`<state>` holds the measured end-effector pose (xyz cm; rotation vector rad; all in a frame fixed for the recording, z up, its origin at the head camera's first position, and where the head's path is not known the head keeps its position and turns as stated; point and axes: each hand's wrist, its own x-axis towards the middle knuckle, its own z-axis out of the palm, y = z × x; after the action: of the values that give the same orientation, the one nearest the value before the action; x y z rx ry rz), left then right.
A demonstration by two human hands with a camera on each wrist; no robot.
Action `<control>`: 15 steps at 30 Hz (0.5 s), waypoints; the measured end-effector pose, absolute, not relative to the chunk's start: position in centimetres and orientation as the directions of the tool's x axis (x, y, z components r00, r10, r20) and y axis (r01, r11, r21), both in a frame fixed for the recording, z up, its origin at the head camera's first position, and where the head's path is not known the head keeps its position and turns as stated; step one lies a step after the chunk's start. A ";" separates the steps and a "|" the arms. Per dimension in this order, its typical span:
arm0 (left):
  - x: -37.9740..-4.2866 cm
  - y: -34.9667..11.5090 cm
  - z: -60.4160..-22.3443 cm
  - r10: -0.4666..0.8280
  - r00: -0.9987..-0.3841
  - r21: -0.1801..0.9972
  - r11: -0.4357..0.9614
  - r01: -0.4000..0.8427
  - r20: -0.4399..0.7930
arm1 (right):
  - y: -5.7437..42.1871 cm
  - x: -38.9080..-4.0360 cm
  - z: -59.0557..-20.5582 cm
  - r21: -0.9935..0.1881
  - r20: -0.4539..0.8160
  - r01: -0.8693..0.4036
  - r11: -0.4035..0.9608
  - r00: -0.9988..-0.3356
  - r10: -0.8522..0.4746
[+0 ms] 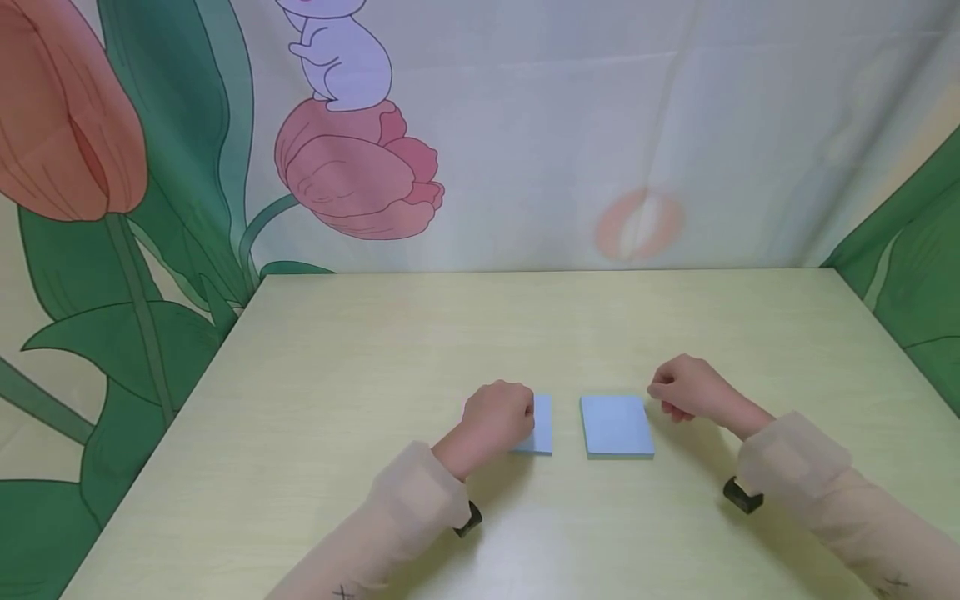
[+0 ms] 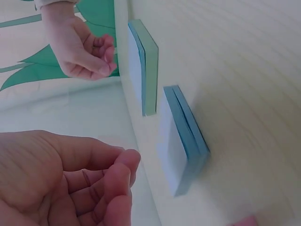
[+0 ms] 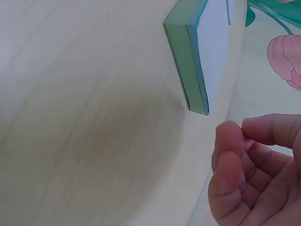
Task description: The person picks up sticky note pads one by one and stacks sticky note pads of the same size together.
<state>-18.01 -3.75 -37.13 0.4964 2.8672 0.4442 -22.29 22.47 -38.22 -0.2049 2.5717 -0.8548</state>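
Note:
Two square pads of sticky notes lie side by side on the table. The left pad (image 1: 542, 427) is partly covered by my left hand (image 1: 497, 417), which hovers over it. In the left wrist view the blue edge of this left pad (image 2: 186, 132) splits into two layers. The right pad (image 1: 617, 427) has a blue layer on top of a green one (image 3: 186, 66). My right hand (image 1: 690, 388) is raised just right of that pad, apart from it. Both hands have loosely curled fingers, thumb near the forefinger, with nothing between them.
A pale wooden table (image 1: 360, 350) runs back to a curtain (image 1: 525, 167) printed with flowers. Something pink (image 2: 245, 221) shows at the bottom edge of the left wrist view. Dark wrist devices (image 1: 742, 496) hang under both sleeves.

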 end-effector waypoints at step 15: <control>-16.8 -5.9 -37.3 0.313 -0.930 0.309 0.919 0.245 -0.192 | 22.4 -21.2 -39.1 -0.608 -0.308 -0.023 0.794 -0.915 -0.262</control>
<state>-16.76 -5.88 -37.33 0.4194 2.8418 0.4134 -21.22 22.44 -39.10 -0.2157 2.6035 -0.8757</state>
